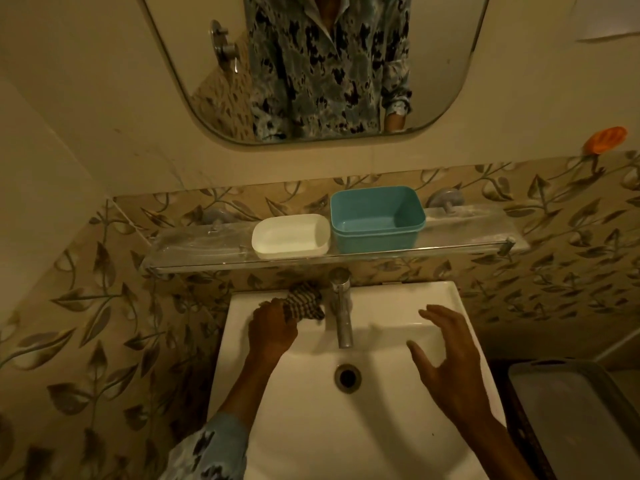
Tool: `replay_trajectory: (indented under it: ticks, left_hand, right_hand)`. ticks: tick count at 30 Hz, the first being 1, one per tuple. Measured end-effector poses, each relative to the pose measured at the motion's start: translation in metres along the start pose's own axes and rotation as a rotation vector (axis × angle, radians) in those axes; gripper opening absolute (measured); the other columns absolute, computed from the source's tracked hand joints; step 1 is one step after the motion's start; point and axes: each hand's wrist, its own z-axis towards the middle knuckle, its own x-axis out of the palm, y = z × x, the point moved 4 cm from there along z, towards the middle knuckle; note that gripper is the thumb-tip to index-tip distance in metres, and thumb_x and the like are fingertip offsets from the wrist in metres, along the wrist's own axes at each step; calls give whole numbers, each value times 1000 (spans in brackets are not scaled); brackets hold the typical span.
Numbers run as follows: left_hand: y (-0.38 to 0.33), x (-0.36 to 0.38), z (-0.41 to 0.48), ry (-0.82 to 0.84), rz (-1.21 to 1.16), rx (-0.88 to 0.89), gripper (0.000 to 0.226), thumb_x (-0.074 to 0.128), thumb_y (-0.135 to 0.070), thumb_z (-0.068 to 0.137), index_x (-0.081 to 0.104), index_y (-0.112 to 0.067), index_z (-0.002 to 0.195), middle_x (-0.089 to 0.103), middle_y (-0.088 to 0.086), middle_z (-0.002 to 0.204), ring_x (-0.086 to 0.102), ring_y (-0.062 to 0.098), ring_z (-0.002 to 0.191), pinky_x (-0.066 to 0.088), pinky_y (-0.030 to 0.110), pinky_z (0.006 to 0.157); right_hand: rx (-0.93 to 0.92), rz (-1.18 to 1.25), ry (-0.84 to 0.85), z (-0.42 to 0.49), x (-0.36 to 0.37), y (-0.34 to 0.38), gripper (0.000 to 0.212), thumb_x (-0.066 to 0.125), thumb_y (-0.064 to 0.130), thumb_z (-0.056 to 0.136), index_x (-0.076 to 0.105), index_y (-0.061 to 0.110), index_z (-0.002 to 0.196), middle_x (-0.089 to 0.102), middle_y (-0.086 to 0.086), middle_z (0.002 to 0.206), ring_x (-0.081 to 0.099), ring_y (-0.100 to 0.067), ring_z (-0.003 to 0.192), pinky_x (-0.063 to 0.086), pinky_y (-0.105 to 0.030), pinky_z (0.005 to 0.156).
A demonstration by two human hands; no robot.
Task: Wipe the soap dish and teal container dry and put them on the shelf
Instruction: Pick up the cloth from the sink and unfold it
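Observation:
A white soap dish (290,235) and a teal container (377,216) stand side by side on the glass shelf (194,249) above the sink, both upright and holding nothing. Below them, my left hand (272,329) grips a striped cloth (304,303) on the back left rim of the white sink (377,438), just left of the tap (343,313). My right hand (446,355) hovers over the right side of the basin with fingers spread and holds nothing.
A mirror (311,64) hangs above the shelf. An orange holder (604,138) sticks to the wall at the upper right. A grey lidded bin (575,420) stands right of the sink. The drain (347,376) sits mid-basin.

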Motion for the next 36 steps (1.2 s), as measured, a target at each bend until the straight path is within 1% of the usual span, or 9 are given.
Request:
replay_trajectory:
  ticks: [4, 9, 13, 20, 23, 26, 29, 33, 36]
  left_hand:
    - [0, 17, 25, 6, -77, 1, 61, 68, -21, 80, 44, -5, 133, 50, 18, 134, 45, 36, 124, 38, 44, 100]
    - [-3, 32, 39, -19, 92, -7, 44, 63, -30, 83, 56, -14, 124, 58, 12, 126, 49, 33, 119, 35, 44, 99]
    - [-6, 23, 36, -97, -58, 84, 29, 61, -19, 86, 63, -6, 112, 64, 17, 116, 57, 35, 111, 45, 44, 95]
    - [0, -18, -2, 17, -545, 76, 20, 45, -24, 99, 55, -12, 111, 64, 10, 111, 60, 29, 103, 53, 36, 78]
    - [-11, -38, -36, 196, -1028, 69, 19, 42, -17, 100, 55, -23, 112, 63, 3, 114, 60, 22, 111, 51, 27, 83]
    - [-29, -55, -69, 364, -1522, 17, 32, 46, -15, 92, 56, -21, 121, 65, 8, 121, 63, 20, 109, 55, 30, 82]
    - [-44, -63, -96, 431, -1712, -26, 33, 51, -25, 84, 69, -23, 111, 70, 8, 115, 68, 23, 103, 58, 34, 74]
    - [-63, -54, -122, 539, -1907, -104, 38, 55, -34, 80, 74, -10, 103, 69, 16, 112, 69, 28, 98, 58, 38, 72]
    - [-67, -48, -131, 539, -2010, -24, 37, 50, -26, 84, 71, -10, 109, 64, 18, 121, 62, 34, 111, 52, 49, 90]
  right_hand:
    - [79, 9, 104, -30, 14, -8, 54, 83, 8, 70, 58, 20, 117, 49, 6, 123, 46, -5, 115, 37, -22, 95]
    - [123, 40, 178, -47, 20, -10, 53, 83, 12, 70, 57, 25, 115, 52, 6, 122, 51, -6, 112, 41, -25, 95]
    - [140, 66, 200, -50, 18, -15, 52, 83, 18, 71, 57, 26, 115, 53, 9, 119, 52, -3, 112, 46, -25, 93]
    - [168, 193, 345, -43, 30, -4, 37, 76, 32, 78, 57, 37, 110, 60, 25, 106, 58, -2, 103, 49, -20, 89]
    - [211, 294, 431, -32, 37, 12, 34, 74, 31, 80, 58, 38, 109, 65, 21, 105, 61, 0, 102, 50, -19, 91]
    - [248, 390, 541, -18, 42, 31, 42, 74, 31, 81, 53, 45, 115, 62, 22, 115, 56, 7, 109, 49, -18, 95]
    - [245, 559, 660, -12, 44, 55, 59, 76, 28, 79, 46, 45, 126, 59, 24, 122, 53, 7, 116, 48, -12, 87]
    - [133, 817, 460, -1, 26, 78, 40, 63, -2, 82, 62, 17, 117, 69, 0, 109, 66, -19, 99, 56, -27, 75]
    - [-4, 744, 300, 4, 5, 88, 37, 56, -11, 86, 65, 13, 113, 71, -4, 106, 66, -19, 100, 55, -28, 81]
